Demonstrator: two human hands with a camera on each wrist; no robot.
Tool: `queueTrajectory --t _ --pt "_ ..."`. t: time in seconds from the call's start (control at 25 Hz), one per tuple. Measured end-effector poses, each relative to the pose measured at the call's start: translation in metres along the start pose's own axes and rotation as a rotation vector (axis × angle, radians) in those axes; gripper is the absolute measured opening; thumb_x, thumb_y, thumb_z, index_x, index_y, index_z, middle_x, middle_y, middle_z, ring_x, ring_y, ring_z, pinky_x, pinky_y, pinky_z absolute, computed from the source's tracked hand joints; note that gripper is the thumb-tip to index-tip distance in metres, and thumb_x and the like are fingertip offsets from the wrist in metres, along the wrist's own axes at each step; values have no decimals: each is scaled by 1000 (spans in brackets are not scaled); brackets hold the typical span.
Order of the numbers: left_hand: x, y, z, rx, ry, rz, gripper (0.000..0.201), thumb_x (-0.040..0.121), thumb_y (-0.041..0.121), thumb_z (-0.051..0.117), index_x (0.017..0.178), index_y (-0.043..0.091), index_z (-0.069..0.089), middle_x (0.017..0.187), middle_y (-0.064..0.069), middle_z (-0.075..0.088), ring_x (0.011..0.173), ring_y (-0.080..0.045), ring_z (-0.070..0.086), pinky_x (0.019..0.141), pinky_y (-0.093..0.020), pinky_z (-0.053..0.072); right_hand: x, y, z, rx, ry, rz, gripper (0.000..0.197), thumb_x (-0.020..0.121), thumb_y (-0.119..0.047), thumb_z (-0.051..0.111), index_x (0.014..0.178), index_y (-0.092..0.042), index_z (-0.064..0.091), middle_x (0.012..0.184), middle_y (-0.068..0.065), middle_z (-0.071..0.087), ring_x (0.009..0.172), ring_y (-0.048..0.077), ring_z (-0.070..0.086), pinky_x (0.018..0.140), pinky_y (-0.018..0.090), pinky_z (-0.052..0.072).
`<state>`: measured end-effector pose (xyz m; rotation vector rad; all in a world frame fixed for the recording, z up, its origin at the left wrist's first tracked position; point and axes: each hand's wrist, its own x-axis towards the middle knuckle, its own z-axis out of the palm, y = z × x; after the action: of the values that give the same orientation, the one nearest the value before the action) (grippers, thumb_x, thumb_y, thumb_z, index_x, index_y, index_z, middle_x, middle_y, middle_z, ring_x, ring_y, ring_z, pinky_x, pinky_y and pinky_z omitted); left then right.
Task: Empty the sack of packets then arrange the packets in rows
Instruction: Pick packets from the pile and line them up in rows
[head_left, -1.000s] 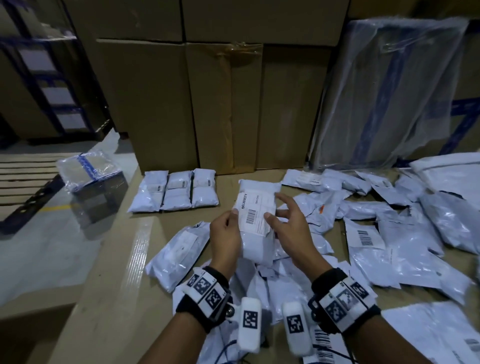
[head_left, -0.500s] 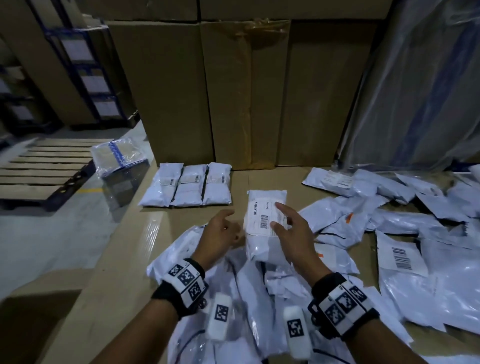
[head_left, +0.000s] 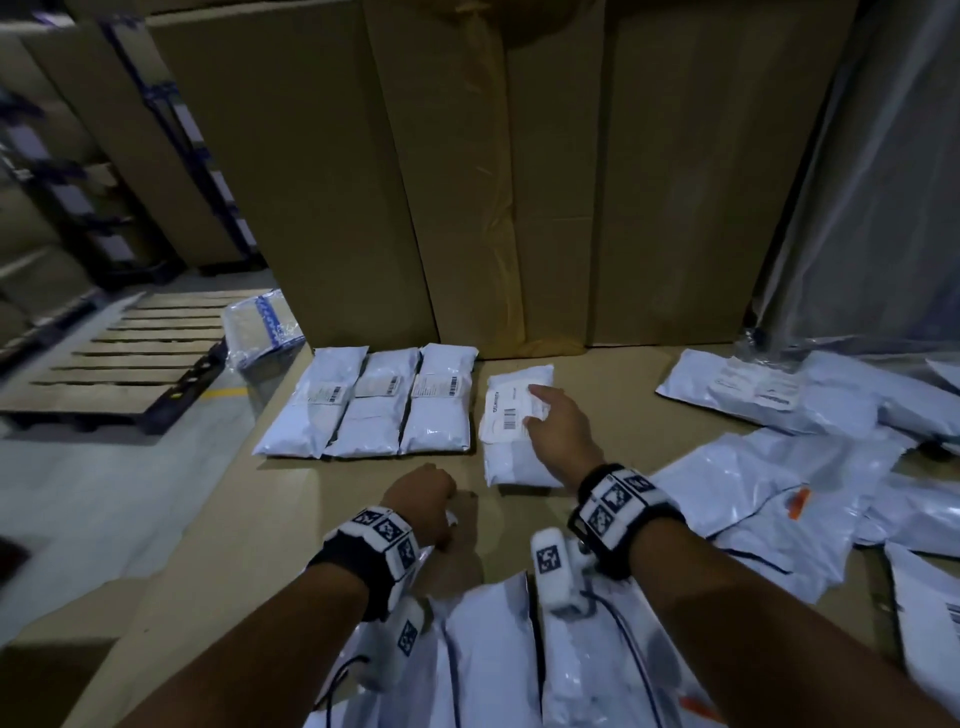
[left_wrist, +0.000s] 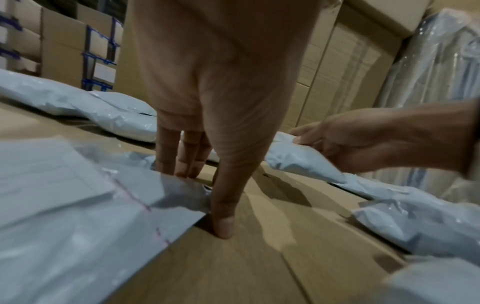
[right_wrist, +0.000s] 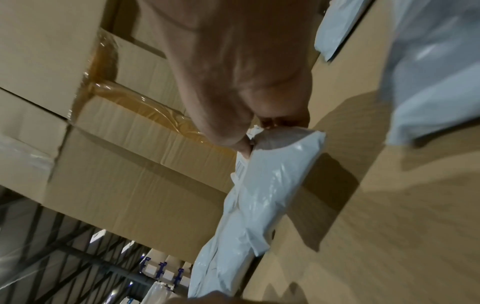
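Right hand (head_left: 558, 426): fingers pinch the far right edge of a white packet (head_left: 511, 431), which lies flat just right of the row, a narrow gap between.
Left hand (head_left: 423, 499): fingers curled down, tips touching the counter (head_left: 234, 545) and the edge of a loose packet (left_wrist: 78, 205); holds nothing.
Row (head_left: 374, 402): three packets side by side near the counter's far edge.
Risk: the glossy, soft plastic could slide or skew when let go, leaving the row crooked.
Materials: smooth, pillowy plastic mailers with paper labels; the counter is matt brown cardboard.

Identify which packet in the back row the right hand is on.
The fourth packet, rightmost and set apart by a gap; the right hand holds it. The three packets are untouched.
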<state>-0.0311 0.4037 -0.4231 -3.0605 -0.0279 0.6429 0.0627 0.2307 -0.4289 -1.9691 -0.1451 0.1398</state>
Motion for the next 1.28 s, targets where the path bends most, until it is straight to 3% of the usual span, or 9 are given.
queueTrajectory --t 0.28,0.4,0.48,0.68,0.8,0.92,1.0,1.12,1.28 --pt "4 -9 3 -59 39 0 46 72 30 79 108 5 67 107 -11 53 102 -25 54 78 -29 44 39 16 44 -512 -97 -128 49 93 -24 54 141 -27 46 158 13 19 133 36 36 108 38 33" --pt "6 -8 1 -25 18 29 36 73 30 79 88 0 64 100 -14 54 96 -26 54 72 -28 41 36 11 43 -596 -143 -158 54 96 -31 48 148 -27 33 161 14 5 139 40 25 112 45 30" --pt "6 -8 0 -32 7 38 31 74 29 78 74 6 57 90 -13 51 94 -27 54 69 -28 37 25 0 32 -571 -163 -162 55 97 -32 49 148 -22 33 159 17 14 137 40 31 110 44 34" --pt "-19 -14 -1 -196 15 151 26 80 27 73 81 3 63 94 -15 65 97 -32 61 79 -28 42 -51 -30 2 -535 -231 -166 47 93 -25 59 136 -9 50 140 14 49 125 29 49 96 28 37" --pt "-60 -34 4 -547 228 225 33 78 27 76 100 3 70 107 -17 67 100 -31 63 87 -33 47 -119 -43 0 -510 -304 -114 35 91 -28 61 123 -13 61 127 9 60 105 24 61 84 27 43" --pt "-94 -65 31 -485 486 86 32 81 34 68 94 5 68 94 -23 63 95 -37 61 83 -37 43 -183 -47 4 -525 -345 -152 34 90 -29 63 121 -15 62 129 6 58 118 22 55 95 25 39" --pt "-121 -77 54 -361 344 -101 55 79 45 69 119 11 57 112 -21 53 108 -40 51 94 -40 40 -216 -48 12 -530 -352 -174 36 89 -33 65 120 -15 62 126 6 58 119 22 53 94 25 37" --pt "-147 -81 74 -283 93 -125 70 77 43 71 134 14 42 124 -21 42 115 -43 43 96 -46 42 -243 -48 28 -604 -446 -105 41 90 -35 63 126 -16 58 133 6 53 124 22 49 103 30 37" --pt "-173 -84 59 -558 297 -101 43 81 15 64 122 4 55 113 -24 56 104 -42 58 80 -38 48 -266 -65 32 -544 -359 -108 34 92 -33 61 123 -19 60 131 -1 56 119 16 52 92 20 37"
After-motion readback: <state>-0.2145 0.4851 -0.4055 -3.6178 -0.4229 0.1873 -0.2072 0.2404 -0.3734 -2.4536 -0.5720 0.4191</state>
